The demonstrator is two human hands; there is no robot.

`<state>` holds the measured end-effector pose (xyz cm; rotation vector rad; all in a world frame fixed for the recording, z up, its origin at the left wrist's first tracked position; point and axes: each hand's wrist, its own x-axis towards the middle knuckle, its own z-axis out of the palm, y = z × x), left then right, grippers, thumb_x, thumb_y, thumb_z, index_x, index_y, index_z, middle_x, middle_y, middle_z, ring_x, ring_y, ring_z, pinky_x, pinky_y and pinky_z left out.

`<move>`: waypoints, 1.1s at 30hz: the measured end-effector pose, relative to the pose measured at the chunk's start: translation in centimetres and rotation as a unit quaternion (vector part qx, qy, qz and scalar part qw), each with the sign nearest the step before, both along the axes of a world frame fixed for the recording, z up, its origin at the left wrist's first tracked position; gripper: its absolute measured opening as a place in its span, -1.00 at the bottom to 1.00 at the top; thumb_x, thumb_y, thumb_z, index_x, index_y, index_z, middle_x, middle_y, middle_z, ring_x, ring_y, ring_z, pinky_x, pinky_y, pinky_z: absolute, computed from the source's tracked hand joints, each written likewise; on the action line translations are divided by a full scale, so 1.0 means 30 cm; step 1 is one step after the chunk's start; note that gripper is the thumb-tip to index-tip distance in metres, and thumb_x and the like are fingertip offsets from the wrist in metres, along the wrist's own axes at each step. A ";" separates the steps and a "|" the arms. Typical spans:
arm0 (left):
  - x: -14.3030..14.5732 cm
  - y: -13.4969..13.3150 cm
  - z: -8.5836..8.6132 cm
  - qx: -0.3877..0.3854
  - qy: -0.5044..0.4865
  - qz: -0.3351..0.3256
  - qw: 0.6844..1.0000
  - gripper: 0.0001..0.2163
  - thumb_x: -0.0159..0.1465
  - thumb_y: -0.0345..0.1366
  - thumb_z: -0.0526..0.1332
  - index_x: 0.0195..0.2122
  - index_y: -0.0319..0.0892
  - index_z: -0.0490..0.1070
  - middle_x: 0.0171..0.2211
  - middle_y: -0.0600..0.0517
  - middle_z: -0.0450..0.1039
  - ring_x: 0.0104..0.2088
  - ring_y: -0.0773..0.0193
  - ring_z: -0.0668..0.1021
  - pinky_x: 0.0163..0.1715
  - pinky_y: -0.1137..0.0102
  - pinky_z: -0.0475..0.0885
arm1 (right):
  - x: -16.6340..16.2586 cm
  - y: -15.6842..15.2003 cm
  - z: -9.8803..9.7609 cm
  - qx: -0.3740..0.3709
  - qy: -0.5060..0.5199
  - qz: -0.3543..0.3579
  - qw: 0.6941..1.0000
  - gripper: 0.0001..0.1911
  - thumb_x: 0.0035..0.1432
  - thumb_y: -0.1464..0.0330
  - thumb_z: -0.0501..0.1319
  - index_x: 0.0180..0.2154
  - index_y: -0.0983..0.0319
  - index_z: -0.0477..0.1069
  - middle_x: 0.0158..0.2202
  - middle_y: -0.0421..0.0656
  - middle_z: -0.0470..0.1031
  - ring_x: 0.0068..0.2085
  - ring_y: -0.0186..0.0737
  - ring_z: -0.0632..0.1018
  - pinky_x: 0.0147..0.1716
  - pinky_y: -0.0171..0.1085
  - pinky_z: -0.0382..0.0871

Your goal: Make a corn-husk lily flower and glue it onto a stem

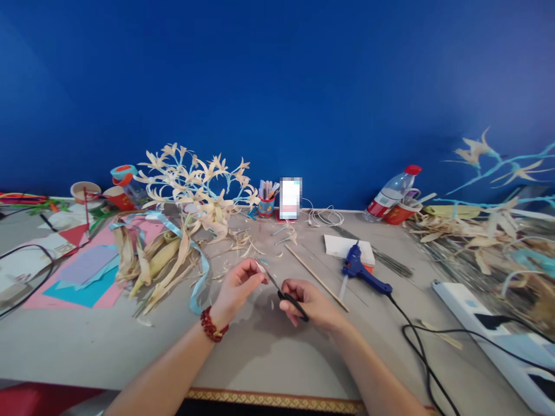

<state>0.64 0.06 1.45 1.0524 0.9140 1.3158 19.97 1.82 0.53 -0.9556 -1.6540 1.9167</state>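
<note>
My right hand (303, 301) is closed around the black handles of a pair of scissors (296, 306). Their blades point up and left, reaching the fingertips of my left hand (240, 289). That hand, with a red bead bracelet (211, 325) at its wrist, pinches a small pale piece (261, 268), perhaps husk; most of it is hidden by the fingers. Small pale scraps lie on the table around both hands. Left of them rests a pile of dried corn husks (162, 263) with a light blue ribbon (200, 283) beside it.
Behind the husks stand pale husk flowers on blue stems (203, 185). A blue glue gun (359, 268) lies to the right, its cord running past a white power strip (481, 341). A wooden stick (316, 277), a bottle (392, 190) and a pen cup (266, 205) are farther back.
</note>
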 end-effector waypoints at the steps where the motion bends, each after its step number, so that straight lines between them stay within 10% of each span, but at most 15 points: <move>1: 0.000 0.000 0.003 -0.003 0.000 0.000 1.000 -0.89 0.12 -0.31 0.31 -0.44 -0.18 0.40 -0.40 0.01 0.45 -0.39 0.29 0.47 -0.29 0.40 0.36 | 0.002 0.002 0.002 0.000 -0.001 0.003 1.000 -0.50 -0.08 -0.01 0.34 -0.48 0.21 0.16 -0.71 -0.34 0.32 -0.67 -0.46 0.27 -0.67 -0.44 -0.05; 33: 0.008 -0.005 0.004 0.026 0.000 -0.049 0.998 -0.88 0.17 -0.27 0.26 -0.44 -0.18 0.36 -0.45 0.01 0.44 -0.46 0.30 0.44 -0.37 0.38 0.33 | 0.018 0.017 0.023 0.022 -0.005 -0.038 0.999 -0.47 -0.08 -0.06 0.31 -0.48 0.20 0.14 -0.67 -0.30 0.37 -0.63 -0.40 0.34 -0.60 -0.40 0.04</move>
